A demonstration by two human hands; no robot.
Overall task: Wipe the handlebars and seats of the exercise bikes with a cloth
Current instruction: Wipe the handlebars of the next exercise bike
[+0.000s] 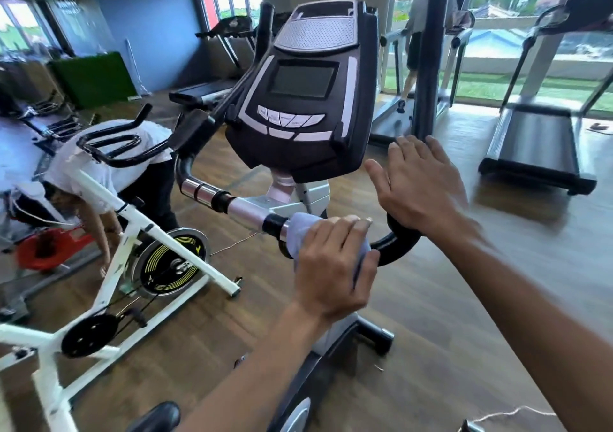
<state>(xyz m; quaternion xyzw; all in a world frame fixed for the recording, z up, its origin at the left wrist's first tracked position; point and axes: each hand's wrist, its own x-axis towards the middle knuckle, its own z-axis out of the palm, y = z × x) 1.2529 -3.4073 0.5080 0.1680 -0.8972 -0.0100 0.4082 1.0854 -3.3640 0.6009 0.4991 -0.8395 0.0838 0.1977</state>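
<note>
An exercise bike with a black console (305,99) stands in front of me. Its handlebar (238,211) runs across below the console, with chrome and black sections. My left hand (335,265) grips a light blue cloth (300,232) wrapped round the bar's middle. My right hand (421,186) hovers with straight spread fingers just above the black curved right end of the handlebar (398,242), slightly blurred. A black seat tip (159,415) shows at the bottom edge.
A white spin bike (132,232) stands close on the left, and a person in a white shirt (109,159) bends over behind it. Treadmills (537,146) line the windows on the right, another person (421,33) walking on one. Wooden floor surrounds the bikes.
</note>
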